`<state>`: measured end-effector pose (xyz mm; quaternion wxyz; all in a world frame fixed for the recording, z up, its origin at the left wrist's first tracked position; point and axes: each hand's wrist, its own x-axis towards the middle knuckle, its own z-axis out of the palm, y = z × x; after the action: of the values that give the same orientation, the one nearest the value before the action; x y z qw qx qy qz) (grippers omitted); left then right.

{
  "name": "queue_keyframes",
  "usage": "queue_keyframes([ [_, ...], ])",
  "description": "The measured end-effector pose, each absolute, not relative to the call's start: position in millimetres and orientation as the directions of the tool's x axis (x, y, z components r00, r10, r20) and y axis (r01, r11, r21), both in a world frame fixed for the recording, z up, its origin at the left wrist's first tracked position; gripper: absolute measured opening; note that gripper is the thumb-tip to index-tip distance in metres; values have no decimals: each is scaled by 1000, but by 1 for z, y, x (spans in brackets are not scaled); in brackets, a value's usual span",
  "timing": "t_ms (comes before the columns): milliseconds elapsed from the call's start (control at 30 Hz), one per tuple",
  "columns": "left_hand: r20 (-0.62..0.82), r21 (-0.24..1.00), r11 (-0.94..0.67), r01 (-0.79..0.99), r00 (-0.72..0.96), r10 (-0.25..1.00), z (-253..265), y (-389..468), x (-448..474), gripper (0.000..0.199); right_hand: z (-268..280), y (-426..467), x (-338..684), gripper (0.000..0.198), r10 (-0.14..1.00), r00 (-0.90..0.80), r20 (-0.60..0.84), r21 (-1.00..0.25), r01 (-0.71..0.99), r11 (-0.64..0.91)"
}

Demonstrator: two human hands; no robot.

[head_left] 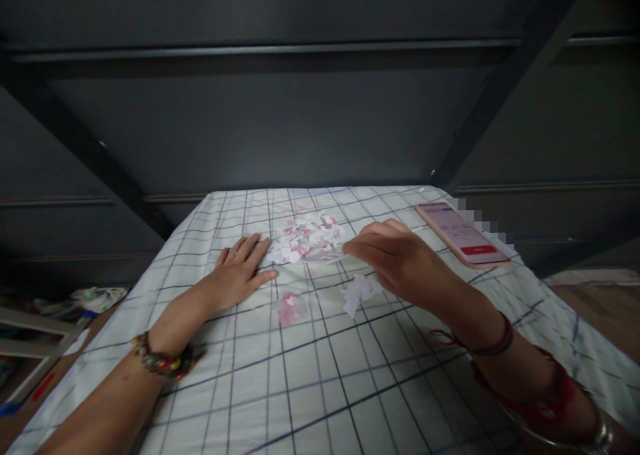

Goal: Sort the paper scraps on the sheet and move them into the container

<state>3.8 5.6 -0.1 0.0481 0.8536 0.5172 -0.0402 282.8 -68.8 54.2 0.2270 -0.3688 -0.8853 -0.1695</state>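
My left hand [240, 271] lies flat on the checked cloth, fingers spread, its fingertips at the left side of a heap of torn paper scraps [307, 236], white with pink and red bits. Something clear like plastic shows at the heap's front edge. My right hand [400, 258] is raised by the heap's right side, fingertips pinched together; whatever they hold, if anything, is too small to make out. Below it sits a smaller cluster of white paper scraps [357, 295]. Nearer to me, between the hands, is a small see-through piece with pink scraps [291, 309].
A phone [463, 235] with its screen lit rests at the right edge of the white checked cloth [280, 388]. A dark panelled surface [300, 121] rises behind the far edge. At lower left stands a pale frame [35, 335] with items beside it.
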Motion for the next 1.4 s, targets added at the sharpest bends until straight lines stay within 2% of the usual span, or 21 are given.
queue_keyframes([
  [100,-133,40,-447,894,448,884,1,5,5,74,54,-69,282,36,617,-629,473,101,735,671],
  [300,-132,48,-459,887,461,877,0,5,5,74,55,-68,286,36,572,-605,554,103,731,674],
  [433,-127,48,-460,887,462,878,-1,6,3,74,56,-69,286,38,616,-624,480,90,734,673],
  [600,-141,23,-442,897,441,886,0,5,5,73,57,-68,290,36,561,-609,561,137,737,662],
  [700,-152,13,-442,897,439,886,1,5,5,73,56,-67,290,37,600,-582,550,179,783,596],
  [833,-150,19,-446,895,444,883,1,5,5,75,56,-68,289,37,621,-618,482,181,764,620],
  [967,-144,21,-456,890,454,880,1,5,5,74,60,-69,292,35,604,-602,522,168,767,619],
  [1067,-140,17,-455,890,453,880,1,5,5,73,61,-70,292,37,634,-577,515,177,796,579],
  [1267,-140,26,-452,891,451,881,0,5,4,75,60,-70,295,37,663,-573,482,90,785,613],
  [1400,-153,33,-451,892,450,880,2,4,5,76,61,-69,298,35,698,-509,504,104,838,536],
])
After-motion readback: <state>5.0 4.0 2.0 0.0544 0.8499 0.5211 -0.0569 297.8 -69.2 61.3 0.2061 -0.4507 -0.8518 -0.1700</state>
